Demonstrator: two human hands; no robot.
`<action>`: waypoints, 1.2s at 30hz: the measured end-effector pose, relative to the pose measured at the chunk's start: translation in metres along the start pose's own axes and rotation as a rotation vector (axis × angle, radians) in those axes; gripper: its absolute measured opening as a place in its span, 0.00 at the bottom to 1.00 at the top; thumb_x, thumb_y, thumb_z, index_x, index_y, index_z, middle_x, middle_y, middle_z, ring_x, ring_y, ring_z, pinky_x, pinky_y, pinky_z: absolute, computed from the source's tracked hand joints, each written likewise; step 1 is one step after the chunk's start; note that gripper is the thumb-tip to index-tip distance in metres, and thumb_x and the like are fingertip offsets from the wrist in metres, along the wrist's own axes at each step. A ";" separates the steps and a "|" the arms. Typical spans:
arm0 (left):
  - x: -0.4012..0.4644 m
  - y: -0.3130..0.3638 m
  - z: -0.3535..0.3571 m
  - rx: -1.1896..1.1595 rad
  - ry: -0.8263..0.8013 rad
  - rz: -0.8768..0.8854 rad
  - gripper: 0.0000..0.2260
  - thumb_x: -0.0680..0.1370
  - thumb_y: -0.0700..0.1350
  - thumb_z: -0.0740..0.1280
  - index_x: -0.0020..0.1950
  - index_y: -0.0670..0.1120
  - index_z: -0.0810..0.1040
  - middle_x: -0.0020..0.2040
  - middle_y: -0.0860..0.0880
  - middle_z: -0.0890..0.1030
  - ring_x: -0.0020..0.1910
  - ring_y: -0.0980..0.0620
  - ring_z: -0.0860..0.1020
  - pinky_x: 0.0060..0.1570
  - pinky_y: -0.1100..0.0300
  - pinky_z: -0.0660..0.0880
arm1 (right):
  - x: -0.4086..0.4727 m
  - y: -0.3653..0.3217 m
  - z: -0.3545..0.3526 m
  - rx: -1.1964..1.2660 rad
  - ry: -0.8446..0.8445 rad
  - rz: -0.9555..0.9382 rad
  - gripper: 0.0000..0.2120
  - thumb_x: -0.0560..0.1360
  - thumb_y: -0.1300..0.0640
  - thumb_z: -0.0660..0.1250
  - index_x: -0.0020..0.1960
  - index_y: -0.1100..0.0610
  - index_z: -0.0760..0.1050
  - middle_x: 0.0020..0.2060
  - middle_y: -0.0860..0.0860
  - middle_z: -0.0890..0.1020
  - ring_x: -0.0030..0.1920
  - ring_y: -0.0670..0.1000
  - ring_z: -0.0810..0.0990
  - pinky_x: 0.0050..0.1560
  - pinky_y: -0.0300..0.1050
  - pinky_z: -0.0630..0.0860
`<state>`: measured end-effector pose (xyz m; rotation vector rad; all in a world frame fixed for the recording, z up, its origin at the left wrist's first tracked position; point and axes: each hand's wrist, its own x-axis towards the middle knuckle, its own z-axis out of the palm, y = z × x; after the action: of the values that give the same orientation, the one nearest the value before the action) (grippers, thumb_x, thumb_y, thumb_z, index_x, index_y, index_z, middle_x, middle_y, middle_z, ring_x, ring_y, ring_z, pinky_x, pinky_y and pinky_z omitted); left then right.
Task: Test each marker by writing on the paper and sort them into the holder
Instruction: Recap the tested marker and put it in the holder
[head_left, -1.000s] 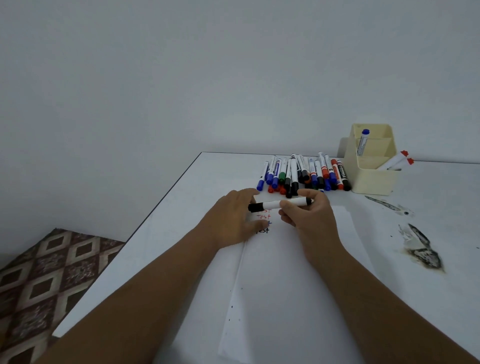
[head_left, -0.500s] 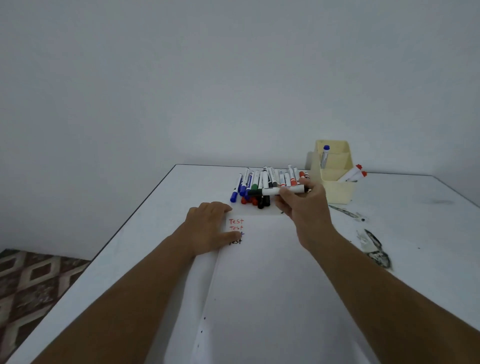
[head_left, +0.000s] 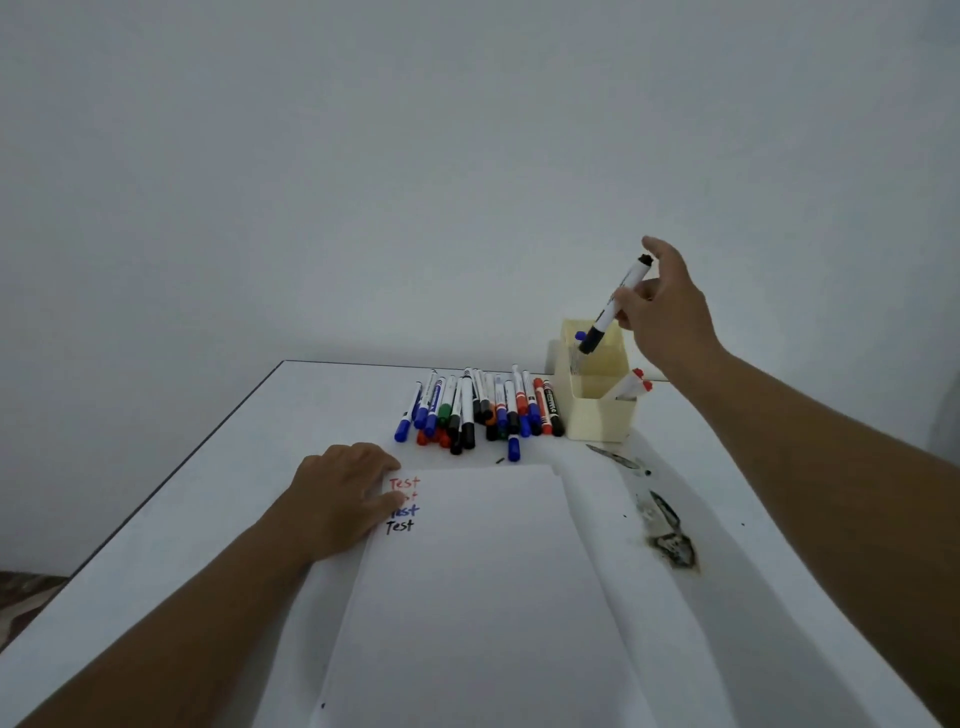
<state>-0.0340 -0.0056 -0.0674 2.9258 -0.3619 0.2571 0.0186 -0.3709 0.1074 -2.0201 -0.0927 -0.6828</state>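
Observation:
My right hand (head_left: 667, 306) pinches a capped black marker (head_left: 613, 304) tilted cap-down, its cap just over the back compartment of the cream holder (head_left: 597, 415). A blue-capped marker (head_left: 580, 336) stands in that compartment, and two red-capped markers (head_left: 631, 385) lean out of the right front one. My left hand (head_left: 343, 493) rests flat on the top left corner of the white paper (head_left: 478, 597), beside the word "Test" written in red, blue and black. A pile of several blue, black, red and green markers (head_left: 478, 408) lies behind the paper, left of the holder.
The white table (head_left: 208, 493) has its left edge running diagonally, with patterned floor below it. A dark burnt-looking stain (head_left: 670, 540) and scraps (head_left: 618, 460) lie right of the paper. A plain wall stands behind the table.
My right hand has carried the black marker from over the pile up and right to the holder, turning it cap-down. My left hand has stayed on the paper's corner.

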 end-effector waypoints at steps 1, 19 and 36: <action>0.001 -0.001 0.001 -0.008 0.008 0.000 0.28 0.73 0.69 0.53 0.67 0.59 0.72 0.65 0.61 0.73 0.63 0.56 0.70 0.61 0.54 0.66 | 0.006 0.002 -0.003 -0.017 0.027 -0.006 0.23 0.81 0.58 0.64 0.73 0.44 0.64 0.48 0.54 0.82 0.49 0.56 0.85 0.48 0.50 0.80; 0.005 -0.010 0.009 -0.067 0.081 0.024 0.25 0.74 0.70 0.51 0.62 0.61 0.73 0.60 0.64 0.74 0.58 0.58 0.71 0.54 0.56 0.65 | 0.070 0.049 0.045 -0.291 -0.122 -0.049 0.12 0.82 0.62 0.60 0.64 0.54 0.69 0.52 0.54 0.79 0.41 0.50 0.76 0.36 0.43 0.71; 0.003 -0.011 0.010 -0.082 0.086 0.029 0.24 0.74 0.70 0.52 0.63 0.61 0.72 0.61 0.63 0.73 0.59 0.57 0.71 0.56 0.54 0.66 | 0.047 0.008 0.063 -0.509 -0.193 -0.231 0.19 0.83 0.53 0.59 0.73 0.48 0.69 0.62 0.52 0.80 0.63 0.57 0.77 0.60 0.55 0.77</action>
<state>-0.0268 0.0022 -0.0779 2.8208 -0.3925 0.3619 0.0874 -0.3333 0.1015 -2.5920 -0.2950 -0.7018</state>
